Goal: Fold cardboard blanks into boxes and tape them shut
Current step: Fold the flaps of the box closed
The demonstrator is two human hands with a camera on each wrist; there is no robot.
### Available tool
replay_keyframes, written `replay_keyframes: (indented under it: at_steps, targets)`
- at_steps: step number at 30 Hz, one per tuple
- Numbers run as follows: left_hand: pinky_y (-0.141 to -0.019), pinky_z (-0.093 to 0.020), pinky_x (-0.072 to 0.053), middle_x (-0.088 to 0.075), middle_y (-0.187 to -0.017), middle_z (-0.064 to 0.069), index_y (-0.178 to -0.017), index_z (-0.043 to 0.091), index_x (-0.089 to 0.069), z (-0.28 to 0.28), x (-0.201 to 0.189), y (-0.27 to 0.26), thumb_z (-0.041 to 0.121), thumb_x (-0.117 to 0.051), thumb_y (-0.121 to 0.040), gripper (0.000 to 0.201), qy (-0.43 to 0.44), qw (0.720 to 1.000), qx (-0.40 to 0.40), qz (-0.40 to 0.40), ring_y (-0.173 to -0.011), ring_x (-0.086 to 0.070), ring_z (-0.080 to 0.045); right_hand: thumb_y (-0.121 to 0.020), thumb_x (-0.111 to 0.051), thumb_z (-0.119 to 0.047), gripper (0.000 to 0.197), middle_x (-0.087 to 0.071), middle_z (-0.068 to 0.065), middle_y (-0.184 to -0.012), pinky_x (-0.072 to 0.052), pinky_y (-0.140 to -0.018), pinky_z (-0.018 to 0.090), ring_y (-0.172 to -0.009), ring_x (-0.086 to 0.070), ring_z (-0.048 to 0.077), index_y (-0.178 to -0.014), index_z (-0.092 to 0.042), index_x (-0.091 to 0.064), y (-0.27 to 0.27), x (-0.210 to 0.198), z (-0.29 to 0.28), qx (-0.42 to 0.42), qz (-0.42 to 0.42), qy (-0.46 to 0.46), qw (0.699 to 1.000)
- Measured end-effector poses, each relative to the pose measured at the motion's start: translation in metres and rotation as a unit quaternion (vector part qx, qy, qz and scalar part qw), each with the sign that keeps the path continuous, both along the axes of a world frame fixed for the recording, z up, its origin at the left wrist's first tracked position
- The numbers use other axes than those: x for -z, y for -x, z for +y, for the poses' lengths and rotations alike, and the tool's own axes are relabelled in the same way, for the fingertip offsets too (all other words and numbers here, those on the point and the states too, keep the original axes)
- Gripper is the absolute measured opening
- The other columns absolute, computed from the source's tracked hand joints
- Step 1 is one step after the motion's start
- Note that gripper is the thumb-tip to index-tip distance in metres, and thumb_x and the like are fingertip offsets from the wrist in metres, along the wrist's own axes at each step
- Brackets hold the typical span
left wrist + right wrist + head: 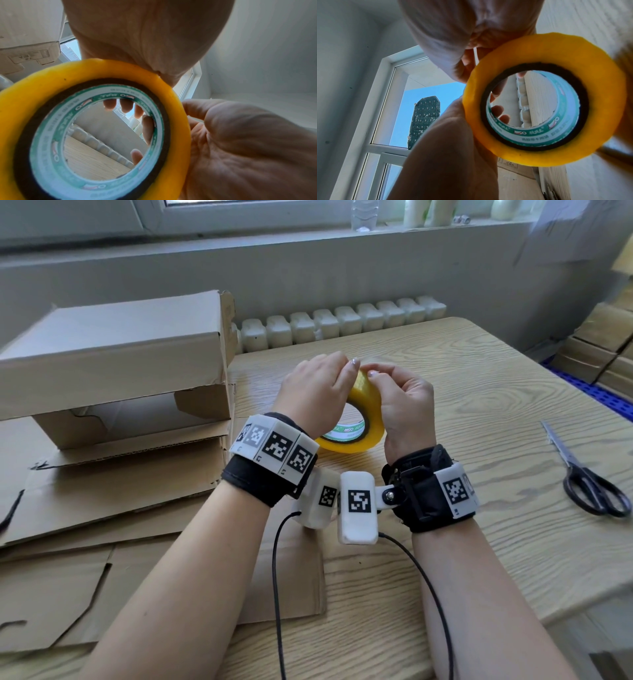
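Pinching the top edge of the tape roll point(359, 419) with both thumbs; our left hand point(313, 392) and right hand point(404, 402) curl round it, fingertips point(126, 106) showing through the core. Roll is held upright above the table point(479, 405), mid-frame. Folded box point(113, 364) at 9 o'clock on flat blanks point(102, 508). Scissors point(582, 474) at 3 o'clock, well apart.

I log these: wood-grain desk point(479, 405); black-handled scissors point(582, 474) lying flat near its right edge; white radiator point(342, 325) behind the desk's far edge; windowsill above with a clear plastic bottle point(364, 215) and pale containers point(428, 212); stacked tan cartons point(603, 344) at far right on a blue grid surface point(596, 395)
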State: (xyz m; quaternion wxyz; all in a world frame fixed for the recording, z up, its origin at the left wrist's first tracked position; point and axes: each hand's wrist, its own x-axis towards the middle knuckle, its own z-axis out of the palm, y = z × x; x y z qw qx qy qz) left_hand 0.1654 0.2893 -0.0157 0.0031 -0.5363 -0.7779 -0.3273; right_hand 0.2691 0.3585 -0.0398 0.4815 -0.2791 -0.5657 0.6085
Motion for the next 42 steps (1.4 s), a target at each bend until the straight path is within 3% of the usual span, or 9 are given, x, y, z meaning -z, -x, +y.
replay_keyframes:
  at_steps: [3, 7, 10, 15, 22, 30, 37, 42]
  targets:
    - [-0.08, -0.041, -0.04, -0.047, -0.08, 0.004, -0.084, 0.017, -0.047, 0.0, -0.001, 0.0, 0.037, -0.03, -0.105, 0.034, 0.004, 1.0, -0.001, 0.002, -0.089, -0.051, -0.026, -0.087, -0.059, -0.007, 0.022, -0.073, 0.004, -0.079, -0.059, -0.08, 0.041, -0.077, -0.067, 0.017, -0.079, -0.02, -0.075, 0.0, 0.0, -0.002, 0.015, -0.022, -0.025, 0.999]
    - [-0.082, -0.042, -0.041, -0.048, -0.081, 0.004, -0.084, 0.018, -0.047, -0.001, -0.001, -0.001, 0.038, -0.029, -0.105, 0.034, 0.009, 1.0, 0.0, 0.0, -0.089, -0.051, -0.026, -0.085, -0.057, -0.002, 0.028, -0.073, 0.001, -0.077, -0.059, -0.08, 0.042, -0.076, -0.067, 0.017, -0.077, -0.022, -0.076, -0.001, -0.003, -0.006, 0.021, -0.017, -0.032, 0.999]
    - [-0.081, -0.041, -0.04, -0.05, -0.084, 0.003, -0.085, 0.018, -0.047, 0.0, -0.001, -0.001, 0.038, -0.03, -0.105, 0.033, 0.009, 1.0, -0.004, 0.003, -0.09, -0.051, -0.025, -0.085, -0.056, 0.003, 0.034, -0.074, -0.002, -0.074, -0.059, -0.081, 0.04, -0.078, -0.068, 0.017, -0.073, -0.022, -0.076, -0.002, -0.004, -0.008, 0.014, 0.004, -0.013, 1.0]
    - [-0.08, -0.04, -0.04, -0.049, -0.083, 0.003, -0.085, 0.017, -0.047, -0.001, -0.002, 0.0, 0.037, -0.029, -0.106, 0.034, 0.016, 1.0, -0.006, 0.004, -0.089, -0.05, -0.025, -0.085, -0.058, 0.002, 0.034, -0.074, 0.003, -0.077, -0.058, -0.077, 0.037, -0.079, -0.068, 0.021, -0.069, -0.022, -0.077, -0.002, -0.004, -0.008, -0.01, 0.023, 0.027, 0.999]
    - [-0.081, -0.041, -0.04, -0.049, -0.085, 0.001, -0.084, 0.018, -0.046, 0.0, -0.002, -0.003, 0.04, -0.03, -0.105, 0.035, 0.02, 1.0, -0.01, 0.017, -0.091, -0.051, -0.027, -0.085, -0.057, 0.009, 0.031, -0.07, 0.002, -0.066, -0.054, -0.063, 0.028, -0.064, -0.064, 0.015, -0.071, -0.013, -0.074, -0.004, -0.008, -0.007, -0.025, 0.049, 0.067, 0.996]
    - [-0.08, -0.039, -0.038, -0.048, -0.082, 0.005, -0.084, 0.019, -0.047, 0.001, -0.001, -0.004, 0.041, -0.03, -0.105, 0.035, 0.023, 0.999, -0.002, 0.025, -0.089, -0.05, -0.024, -0.084, -0.051, 0.014, 0.028, -0.07, 0.007, -0.065, -0.053, -0.057, 0.024, -0.06, -0.066, 0.016, -0.075, -0.003, -0.072, -0.01, -0.012, -0.004, -0.061, 0.092, 0.126, 0.986]
    - [-0.077, -0.037, -0.035, -0.05, -0.085, 0.003, -0.084, 0.018, -0.048, 0.002, -0.002, -0.002, 0.039, -0.033, -0.105, 0.033, 0.015, 1.0, 0.013, 0.01, -0.091, -0.05, -0.026, -0.083, -0.046, 0.015, 0.027, -0.07, 0.012, -0.068, -0.055, -0.057, 0.026, -0.063, -0.066, 0.019, -0.08, 0.003, -0.07, -0.014, -0.014, 0.0, -0.075, 0.109, 0.165, 0.977]
    - [-0.078, -0.04, -0.038, -0.051, -0.082, 0.002, -0.087, 0.013, -0.053, 0.001, -0.002, 0.001, 0.037, -0.033, -0.105, 0.037, 0.005, 1.0, 0.022, -0.011, -0.089, -0.05, -0.027, -0.084, -0.052, 0.009, 0.025, -0.071, 0.01, -0.069, -0.054, -0.059, 0.024, -0.066, -0.068, 0.018, -0.075, -0.001, -0.072, -0.014, -0.014, -0.003, -0.068, 0.102, 0.17, 0.978]
